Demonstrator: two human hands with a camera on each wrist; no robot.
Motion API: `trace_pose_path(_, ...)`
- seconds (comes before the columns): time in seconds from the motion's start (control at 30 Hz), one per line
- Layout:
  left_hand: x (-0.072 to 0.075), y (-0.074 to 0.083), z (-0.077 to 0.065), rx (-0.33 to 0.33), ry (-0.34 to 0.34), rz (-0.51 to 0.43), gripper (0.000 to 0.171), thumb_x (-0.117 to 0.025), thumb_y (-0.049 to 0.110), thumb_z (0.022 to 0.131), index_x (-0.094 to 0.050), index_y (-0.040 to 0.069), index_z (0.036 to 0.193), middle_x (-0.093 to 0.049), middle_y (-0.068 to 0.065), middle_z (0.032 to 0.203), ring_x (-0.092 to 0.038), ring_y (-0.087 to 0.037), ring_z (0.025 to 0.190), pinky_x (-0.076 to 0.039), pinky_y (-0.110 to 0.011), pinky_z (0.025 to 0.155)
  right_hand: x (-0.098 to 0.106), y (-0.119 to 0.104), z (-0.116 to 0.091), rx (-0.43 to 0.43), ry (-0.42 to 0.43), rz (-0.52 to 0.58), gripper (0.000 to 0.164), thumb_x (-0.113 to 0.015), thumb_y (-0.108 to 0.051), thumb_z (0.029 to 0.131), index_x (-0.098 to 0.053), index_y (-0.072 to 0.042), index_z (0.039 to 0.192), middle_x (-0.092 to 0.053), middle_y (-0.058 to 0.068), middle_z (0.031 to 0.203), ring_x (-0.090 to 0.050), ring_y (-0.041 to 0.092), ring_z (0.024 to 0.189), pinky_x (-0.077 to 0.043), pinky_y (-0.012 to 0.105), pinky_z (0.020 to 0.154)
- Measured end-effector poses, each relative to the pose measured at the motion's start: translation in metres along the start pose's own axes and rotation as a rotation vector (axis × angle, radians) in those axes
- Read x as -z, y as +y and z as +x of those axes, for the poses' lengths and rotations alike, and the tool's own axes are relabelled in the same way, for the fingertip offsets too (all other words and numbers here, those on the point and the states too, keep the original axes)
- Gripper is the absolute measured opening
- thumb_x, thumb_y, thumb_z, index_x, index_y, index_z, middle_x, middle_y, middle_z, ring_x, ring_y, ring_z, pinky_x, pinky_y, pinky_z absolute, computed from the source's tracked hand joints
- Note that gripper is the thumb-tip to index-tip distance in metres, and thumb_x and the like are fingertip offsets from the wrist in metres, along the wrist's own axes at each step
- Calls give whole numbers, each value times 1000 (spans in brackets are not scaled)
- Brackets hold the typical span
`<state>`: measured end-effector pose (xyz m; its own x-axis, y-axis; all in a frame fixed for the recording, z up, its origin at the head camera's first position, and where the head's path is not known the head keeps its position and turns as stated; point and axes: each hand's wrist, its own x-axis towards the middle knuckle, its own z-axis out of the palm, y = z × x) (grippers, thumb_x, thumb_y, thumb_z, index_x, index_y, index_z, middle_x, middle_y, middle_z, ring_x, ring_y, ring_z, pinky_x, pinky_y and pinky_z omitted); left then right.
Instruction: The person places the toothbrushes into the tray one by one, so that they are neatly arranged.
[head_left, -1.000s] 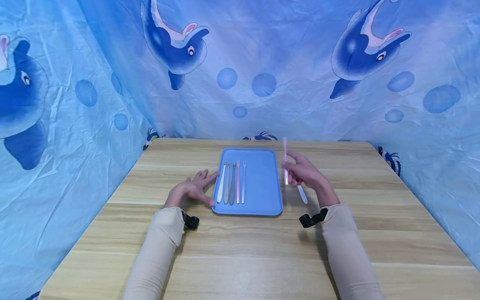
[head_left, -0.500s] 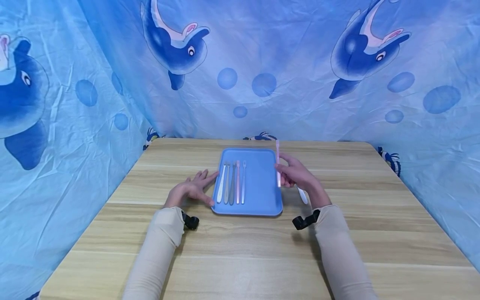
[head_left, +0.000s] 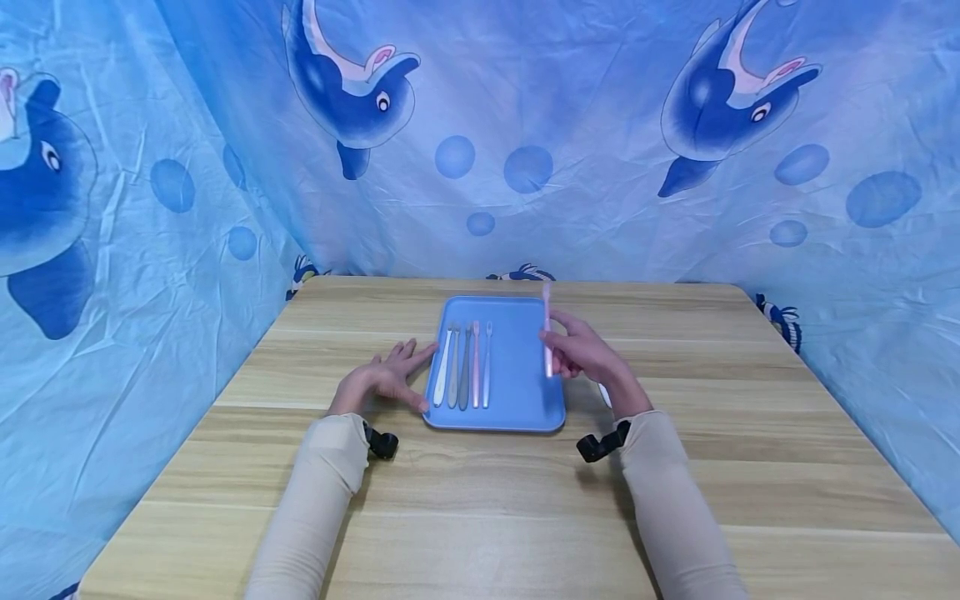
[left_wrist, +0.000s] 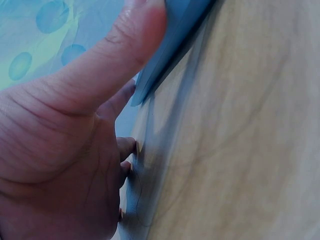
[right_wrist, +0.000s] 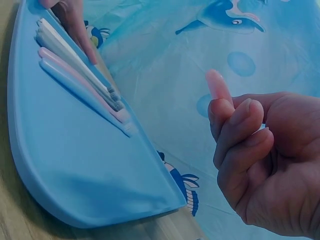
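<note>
Over the right side of the blue tray (head_left: 525, 392), my right hand (head_left: 588, 350) pinches a pink toothbrush (head_left: 547, 333), its head pointing toward the back. In the right wrist view the fingers curl round its handle, and only the pink handle end (right_wrist: 218, 86) sticks out. My left hand (head_left: 386, 379) rests at the tray's left edge with fingers spread, the thumb touching the near left corner. Several toothbrushes lie side by side in the tray's left half: a white one (head_left: 442, 371), two greyish ones, a pink one (head_left: 476, 367) and a light blue one (head_left: 487, 367).
A white handle (head_left: 604, 394) lies on the wooden table (head_left: 480, 517) right of the tray, partly hidden behind my right wrist. A blue dolphin-print curtain (head_left: 480, 125) hangs behind the table and along both sides.
My right hand has moved left with the pink toothbrush, from beside the tray to over its right edge. The left hand and the toothbrushes in the tray have stayed put.
</note>
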<state>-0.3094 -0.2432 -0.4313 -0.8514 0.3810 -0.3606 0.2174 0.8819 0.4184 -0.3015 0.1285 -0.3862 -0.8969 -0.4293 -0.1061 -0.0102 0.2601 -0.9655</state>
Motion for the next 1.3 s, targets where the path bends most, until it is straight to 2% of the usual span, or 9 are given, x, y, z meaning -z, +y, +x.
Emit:
trace_pose_path(0.33, -1, -5, 4, -7, 4, 8, 135, -81, 73, 61, 0, 34, 162, 17, -14, 169, 21, -37, 156, 11, -69, 121, -8, -1, 3, -2, -3, -6, 70, -48, -24, 106, -9, -12, 162, -58, -2, 50, -50, 9, 37, -37, 22, 38)
trace_pose_path(0.6, -1, -4, 3, -3, 1, 11, 134, -81, 73, 62, 1, 34, 162, 17, -14, 169, 21, -37, 156, 11, -68, 122, -16, 2, 9, -30, 5, -22, 67, -49, -25, 106, -14, -15, 162, -59, -1, 54, -52, 10, 40, -42, 22, 41)
trace_pose_path(0.9, -1, -4, 2, -5, 2, 5, 136, -80, 75, 60, 0, 34, 162, 17, -14, 169, 20, -37, 156, 11, -68, 122, -25, 3, 16, -19, -9, -27, 68, -47, -23, 106, -11, -9, 162, -59, -1, 53, -52, 10, 40, -40, 23, 41)
trace_pose_path(1.1, 1, -1, -2, -14, 8, 9, 137, -80, 76, 59, 0, 33, 162, 16, -16, 169, 20, -39, 156, 12, -69, 121, -31, 6, 21, -16, -21, -53, 66, -46, -23, 107, -11, -8, 161, -59, -2, 53, -51, 9, 40, -39, 22, 40)
trace_pose_path(1.3, 4, 6, -10, -39, 5, -22, 134, -81, 72, 62, -2, 32, 162, 15, -23, 167, 19, -45, 154, 14, -73, 118, -37, 11, 27, -50, -23, -56, 67, -47, -25, 107, -11, -11, 162, -59, -1, 55, -51, 10, 42, -39, 22, 41)
